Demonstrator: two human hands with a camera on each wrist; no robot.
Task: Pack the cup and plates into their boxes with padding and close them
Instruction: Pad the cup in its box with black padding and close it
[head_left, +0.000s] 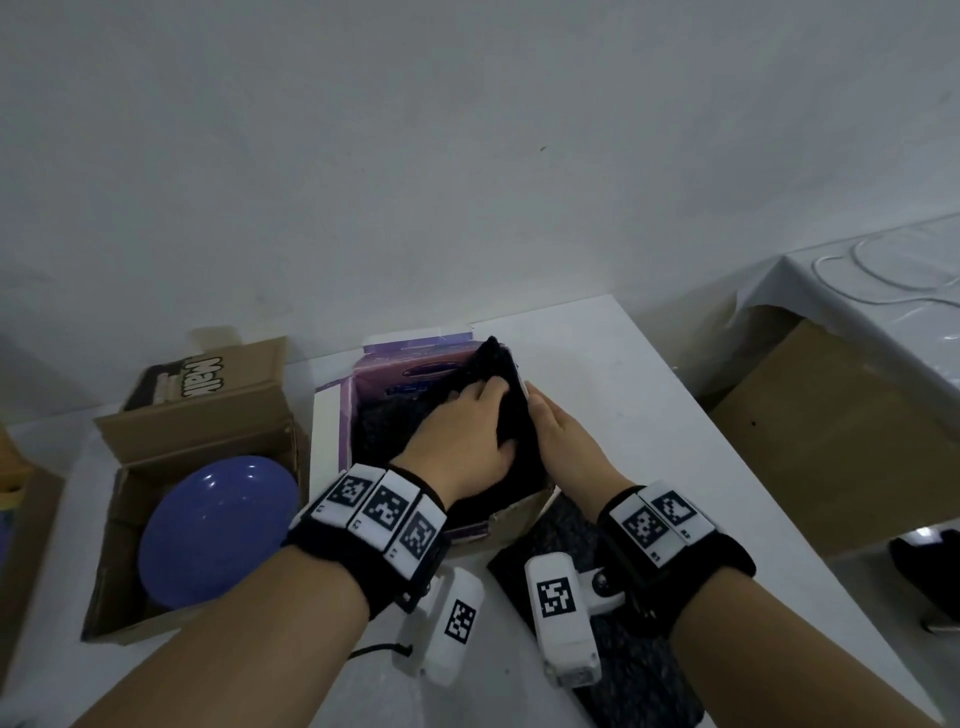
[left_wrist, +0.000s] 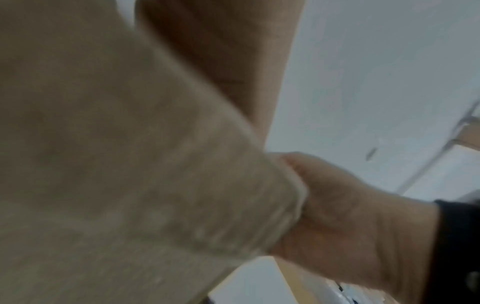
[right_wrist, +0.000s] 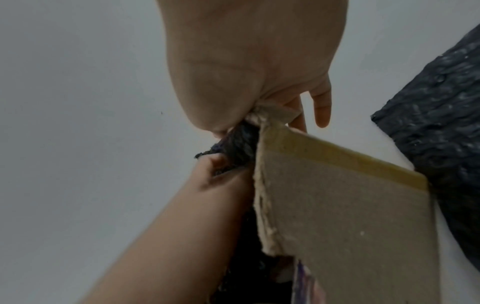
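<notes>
A purple box (head_left: 357, 415) stands open mid-table, lined with black padding (head_left: 514, 410). My left hand (head_left: 467, 431) is inside it, fingers and thumb curled into a fold of the padding (right_wrist: 239, 144). My right hand (head_left: 563, 441) is at the box's right wall (right_wrist: 337, 216), thumb inside against the padding and fingers (right_wrist: 322, 107) outside, pinching wall and padding together. A blue plate (head_left: 218, 530) lies in an open brown box (head_left: 197, 431) to the left. No cup shows. The left wrist view is blurred cardboard plus my right hand (left_wrist: 350, 216).
A second black padding sheet (head_left: 623, 665) lies flat on the white table (head_left: 649, 389) under my right wrist, also at the right wrist view's edge as the sheet (right_wrist: 441, 123). A plastic-covered table (head_left: 883, 291) over brown cardboard (head_left: 831, 431) stands at right. A wall rises behind.
</notes>
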